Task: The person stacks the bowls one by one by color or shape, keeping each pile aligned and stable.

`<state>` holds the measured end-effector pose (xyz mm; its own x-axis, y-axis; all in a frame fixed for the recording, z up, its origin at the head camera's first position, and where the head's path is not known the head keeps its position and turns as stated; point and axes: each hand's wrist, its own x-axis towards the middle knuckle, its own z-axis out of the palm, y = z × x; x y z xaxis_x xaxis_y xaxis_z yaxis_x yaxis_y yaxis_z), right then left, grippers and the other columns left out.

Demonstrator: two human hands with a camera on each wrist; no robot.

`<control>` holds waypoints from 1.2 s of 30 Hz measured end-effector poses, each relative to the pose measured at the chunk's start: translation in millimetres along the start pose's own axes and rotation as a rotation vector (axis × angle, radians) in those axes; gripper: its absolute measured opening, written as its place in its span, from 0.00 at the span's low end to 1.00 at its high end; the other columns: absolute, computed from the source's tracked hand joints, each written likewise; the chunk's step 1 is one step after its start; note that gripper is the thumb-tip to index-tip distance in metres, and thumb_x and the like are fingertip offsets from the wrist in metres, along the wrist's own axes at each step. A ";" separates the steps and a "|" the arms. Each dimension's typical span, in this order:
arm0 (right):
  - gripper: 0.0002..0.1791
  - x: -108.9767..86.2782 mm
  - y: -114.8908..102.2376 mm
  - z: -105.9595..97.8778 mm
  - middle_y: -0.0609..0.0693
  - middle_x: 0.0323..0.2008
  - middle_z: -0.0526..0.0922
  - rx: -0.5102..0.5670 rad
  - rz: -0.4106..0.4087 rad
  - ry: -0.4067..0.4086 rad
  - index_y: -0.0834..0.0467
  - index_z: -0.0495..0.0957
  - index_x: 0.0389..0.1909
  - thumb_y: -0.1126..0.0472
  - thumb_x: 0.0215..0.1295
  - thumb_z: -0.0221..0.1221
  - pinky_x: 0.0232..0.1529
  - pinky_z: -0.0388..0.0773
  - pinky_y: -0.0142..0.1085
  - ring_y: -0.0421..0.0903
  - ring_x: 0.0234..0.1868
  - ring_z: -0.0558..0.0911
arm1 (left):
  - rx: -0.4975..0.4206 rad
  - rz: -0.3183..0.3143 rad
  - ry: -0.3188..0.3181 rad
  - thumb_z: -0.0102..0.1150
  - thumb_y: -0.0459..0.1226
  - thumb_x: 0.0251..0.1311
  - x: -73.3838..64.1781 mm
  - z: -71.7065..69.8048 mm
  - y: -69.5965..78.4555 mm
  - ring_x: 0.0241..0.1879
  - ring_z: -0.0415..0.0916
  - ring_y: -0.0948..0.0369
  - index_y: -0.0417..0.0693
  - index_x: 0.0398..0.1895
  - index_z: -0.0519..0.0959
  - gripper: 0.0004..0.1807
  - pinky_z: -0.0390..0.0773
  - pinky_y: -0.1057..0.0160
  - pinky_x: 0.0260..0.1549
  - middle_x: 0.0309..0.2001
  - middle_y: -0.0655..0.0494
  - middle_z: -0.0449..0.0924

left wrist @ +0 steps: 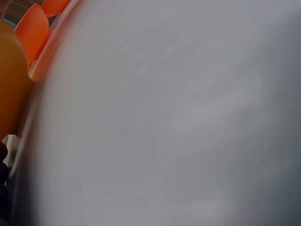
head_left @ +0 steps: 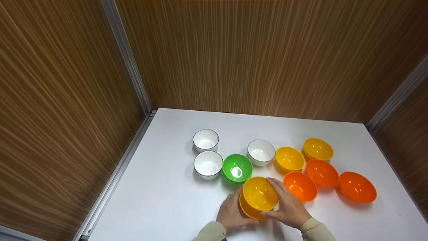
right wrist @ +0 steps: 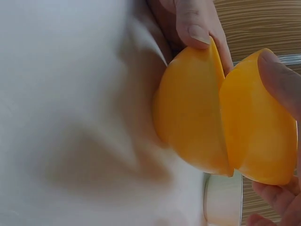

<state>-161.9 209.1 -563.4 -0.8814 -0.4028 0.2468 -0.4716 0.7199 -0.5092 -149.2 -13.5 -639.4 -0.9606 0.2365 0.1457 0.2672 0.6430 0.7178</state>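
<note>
In the head view, my left hand (head_left: 230, 213) grips a yellow bowl (head_left: 248, 211) from its left side, low at the table's near part. A second yellow bowl (head_left: 260, 194) sits above it, held at the rim by my right hand (head_left: 289, 207), thumb in front and fingers behind. The right wrist view shows the upper bowl (right wrist: 258, 122) tilted, its underside partly inside the mouth of the lower bowl (right wrist: 190, 113). My left thumb (right wrist: 194, 28) lies on the lower bowl's rim. Whether the lower bowl touches the table cannot be told.
A green bowl (head_left: 237, 167), seemingly stacked, stands just behind my hands. White bowls (head_left: 208, 164) are at its left and another white bowl (head_left: 261, 152) behind it. To the right are yellow bowls (head_left: 289, 159) and several orange bowls (head_left: 300, 186) on the white table (head_left: 160, 187). Wood-grain panels (head_left: 254, 60) enclose it.
</note>
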 end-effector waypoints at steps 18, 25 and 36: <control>0.66 -2.0 6.2 11.2 0.52 0.67 0.67 -0.065 -0.119 -0.034 0.54 0.60 0.71 0.30 0.28 0.73 0.60 0.72 0.49 0.49 0.62 0.72 | 0.007 0.000 0.016 0.63 0.76 0.23 0.3 0.2 0.7 0.59 0.68 0.62 0.56 0.75 0.52 0.70 0.68 0.53 0.62 0.62 0.60 0.69; 0.66 -2.7 8.3 13.6 0.53 0.67 0.67 -0.064 -0.124 -0.033 0.55 0.60 0.71 0.28 0.28 0.71 0.60 0.71 0.50 0.49 0.62 0.72 | 0.018 -0.027 0.002 0.61 0.78 0.23 0.3 -0.3 2.6 0.59 0.68 0.62 0.56 0.75 0.52 0.71 0.67 0.54 0.62 0.62 0.60 0.69; 0.66 -2.5 13.0 18.8 0.51 0.66 0.69 -0.040 -0.136 0.001 0.58 0.63 0.69 0.25 0.27 0.69 0.61 0.71 0.49 0.48 0.63 0.71 | 0.019 -0.030 0.005 0.60 0.79 0.23 -0.3 1.1 2.7 0.59 0.67 0.63 0.55 0.75 0.52 0.71 0.67 0.55 0.62 0.63 0.60 0.68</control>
<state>-165.2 208.9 -586.2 -0.8095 -0.4976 0.3117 -0.5871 0.6808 -0.4380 -148.1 -11.0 -638.3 -0.9685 0.2139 0.1277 0.2400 0.6632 0.7090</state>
